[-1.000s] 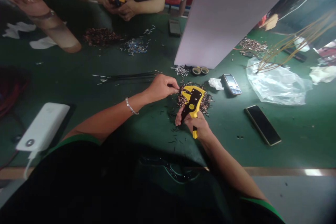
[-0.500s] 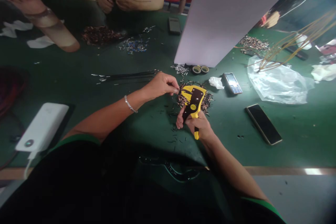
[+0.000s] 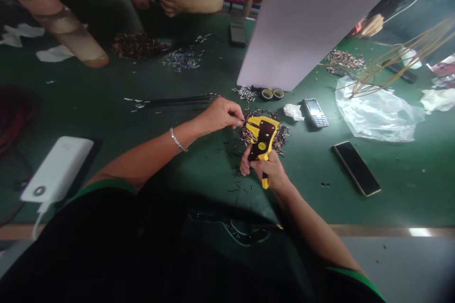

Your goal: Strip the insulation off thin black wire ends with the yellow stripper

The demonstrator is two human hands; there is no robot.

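Note:
My right hand [image 3: 267,168] is wrapped around the handles of a yellow and black wire stripper [image 3: 263,138], its jaws pointing up and to the left. Fingertips of my left hand [image 3: 223,114] pinch a thin dark wire [image 3: 243,123] right at the mouth of those jaws; most of the wire is hidden by the hand. Under the tool lies a pile of short black and copper-coloured scraps [image 3: 282,138]. Behind my left hand, a bundle of long black wires [image 3: 174,102] with pale tips stretches across the green table [image 3: 199,170].
A tall pale panel [image 3: 295,23] stands behind the pile, two tape rolls [image 3: 272,94] and loose metal pins [image 3: 246,93] at its foot. To the right are a keypad phone [image 3: 315,113], a smartphone [image 3: 356,168] and a plastic bag [image 3: 378,111]. A power bank [image 3: 59,169] lies left. Opposite, a person holds a similar tool.
My hands, the stripper and the wire stay almost in place. The view has shifted very slightly. Across the table, the other person's hands and tool have moved a little.

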